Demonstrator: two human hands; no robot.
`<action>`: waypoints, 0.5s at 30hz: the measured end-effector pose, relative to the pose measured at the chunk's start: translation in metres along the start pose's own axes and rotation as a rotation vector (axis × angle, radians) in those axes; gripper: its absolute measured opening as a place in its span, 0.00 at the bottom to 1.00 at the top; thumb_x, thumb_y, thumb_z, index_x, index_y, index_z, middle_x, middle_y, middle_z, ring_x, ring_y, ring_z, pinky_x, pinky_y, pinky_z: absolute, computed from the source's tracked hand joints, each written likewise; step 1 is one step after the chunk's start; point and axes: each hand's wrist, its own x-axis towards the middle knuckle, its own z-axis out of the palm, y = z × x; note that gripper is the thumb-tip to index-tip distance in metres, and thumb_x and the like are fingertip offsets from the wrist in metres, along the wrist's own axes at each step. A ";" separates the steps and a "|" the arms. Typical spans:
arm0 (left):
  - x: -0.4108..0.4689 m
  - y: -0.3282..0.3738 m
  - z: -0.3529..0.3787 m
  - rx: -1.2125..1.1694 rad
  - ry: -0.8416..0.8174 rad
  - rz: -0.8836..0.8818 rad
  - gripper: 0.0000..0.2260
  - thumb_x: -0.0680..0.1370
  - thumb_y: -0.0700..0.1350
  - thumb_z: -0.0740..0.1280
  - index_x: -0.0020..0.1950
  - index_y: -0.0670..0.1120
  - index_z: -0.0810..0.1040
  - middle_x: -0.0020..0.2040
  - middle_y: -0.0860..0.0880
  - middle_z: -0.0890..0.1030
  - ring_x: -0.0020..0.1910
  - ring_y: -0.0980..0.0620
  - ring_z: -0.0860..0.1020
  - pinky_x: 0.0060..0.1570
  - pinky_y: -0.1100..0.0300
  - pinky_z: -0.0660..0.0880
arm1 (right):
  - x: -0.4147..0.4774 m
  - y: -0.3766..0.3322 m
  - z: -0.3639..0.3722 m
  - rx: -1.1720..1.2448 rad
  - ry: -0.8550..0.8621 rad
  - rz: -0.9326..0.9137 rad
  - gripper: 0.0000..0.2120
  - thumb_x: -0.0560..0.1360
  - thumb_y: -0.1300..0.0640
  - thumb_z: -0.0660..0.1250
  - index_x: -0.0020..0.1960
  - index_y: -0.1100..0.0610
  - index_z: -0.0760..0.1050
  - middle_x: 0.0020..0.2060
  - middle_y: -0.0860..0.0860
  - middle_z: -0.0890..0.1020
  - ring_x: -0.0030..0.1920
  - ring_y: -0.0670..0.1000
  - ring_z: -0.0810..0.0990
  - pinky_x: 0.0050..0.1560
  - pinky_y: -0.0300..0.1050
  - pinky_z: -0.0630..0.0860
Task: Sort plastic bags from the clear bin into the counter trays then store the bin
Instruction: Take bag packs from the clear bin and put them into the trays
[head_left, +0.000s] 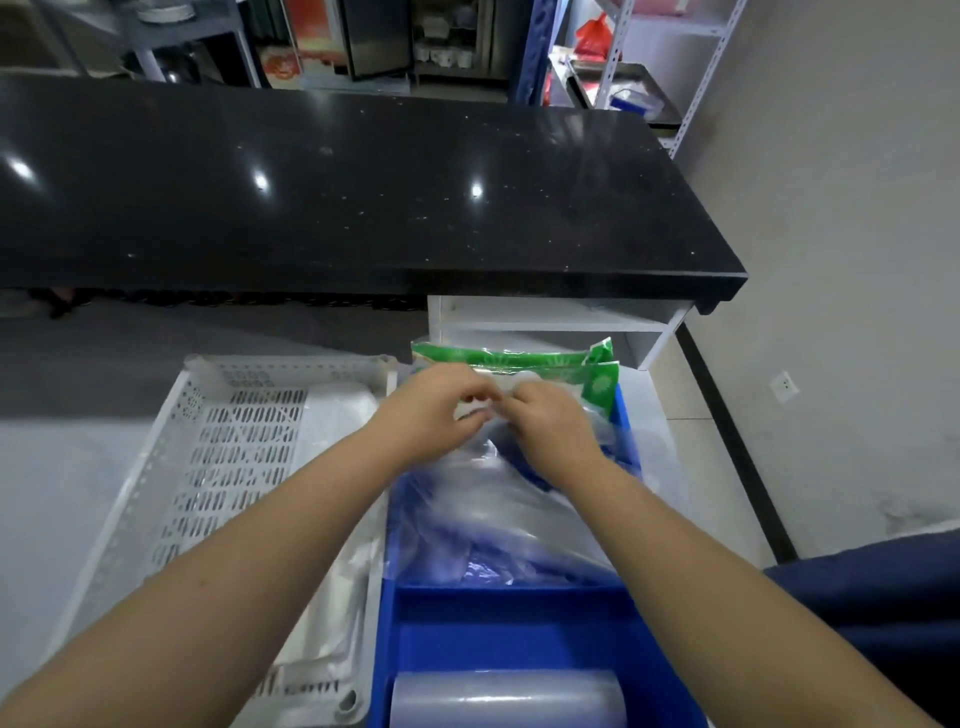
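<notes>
A blue tray stands on the lower counter in front of me, with a heap of clear plastic bags in its far half. Behind the heap lie green-and-white printed bag packs. My left hand and my right hand meet over the heap, fingers pinched on a small clear bag held between them. To the left stands a white perforated tray with white bags along its right side. The clear bin is not in view.
A roll of clear film lies at the blue tray's near end. A black stone counter overhangs beyond the trays, with a white shelf under its right end. A wall and shelving stand to the right.
</notes>
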 end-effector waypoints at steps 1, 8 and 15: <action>-0.008 0.001 0.008 0.013 -0.098 -0.018 0.16 0.74 0.44 0.68 0.61 0.53 0.78 0.57 0.51 0.82 0.53 0.52 0.77 0.53 0.52 0.76 | -0.001 -0.001 0.007 0.002 -0.033 -0.022 0.11 0.62 0.66 0.74 0.44 0.60 0.82 0.35 0.60 0.80 0.38 0.59 0.79 0.35 0.52 0.74; -0.028 -0.007 0.046 0.226 -0.270 -0.144 0.15 0.78 0.47 0.60 0.63 0.52 0.77 0.60 0.51 0.81 0.55 0.49 0.77 0.52 0.53 0.77 | -0.030 0.042 -0.001 0.328 -0.232 0.135 0.19 0.73 0.57 0.70 0.63 0.51 0.75 0.60 0.49 0.78 0.60 0.49 0.74 0.61 0.41 0.68; -0.025 0.002 0.060 0.313 -0.444 -0.180 0.18 0.77 0.55 0.51 0.57 0.50 0.76 0.52 0.48 0.82 0.48 0.47 0.78 0.45 0.51 0.76 | -0.032 0.034 0.007 0.243 -0.499 0.223 0.15 0.76 0.40 0.60 0.53 0.47 0.79 0.51 0.47 0.82 0.50 0.49 0.77 0.49 0.49 0.76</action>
